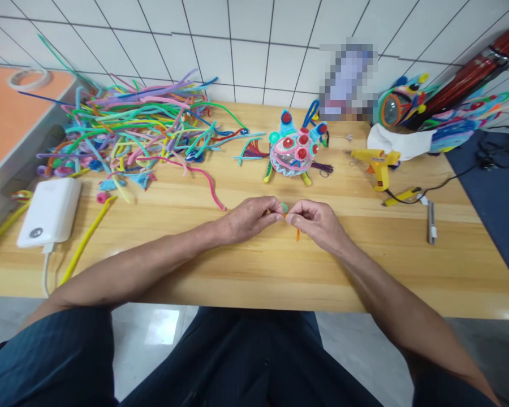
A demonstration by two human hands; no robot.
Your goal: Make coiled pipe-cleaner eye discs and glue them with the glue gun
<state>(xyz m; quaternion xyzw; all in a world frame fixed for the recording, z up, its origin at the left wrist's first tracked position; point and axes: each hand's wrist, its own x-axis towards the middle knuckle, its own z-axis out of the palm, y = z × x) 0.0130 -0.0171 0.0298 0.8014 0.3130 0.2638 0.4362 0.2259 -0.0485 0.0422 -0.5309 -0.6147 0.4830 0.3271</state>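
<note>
My left hand (254, 219) and my right hand (316, 221) meet over the front middle of the table, fingertips pinched almost together. Between them runs a short orange pipe cleaner (297, 234), one end hanging below my right fingers. A small green round piece (284, 207) shows just above the pinch; whether it is joined to the orange strand I cannot tell. Just beyond my hands stands a colourful pipe-cleaner creature (292, 155) with red-centred eyes, a white zigzag mouth and yellow feet. Fringed tassels stick out at its sides.
A big heap of pipe cleaners (144, 127) covers the back left, near a white power bank (50, 212). On the right lie a yellow glue gun (377, 164), a yellow cutter (401, 196) and a grey slim tool (431, 223). A red cylinder (466, 79) leans behind another craft figure (401, 104).
</note>
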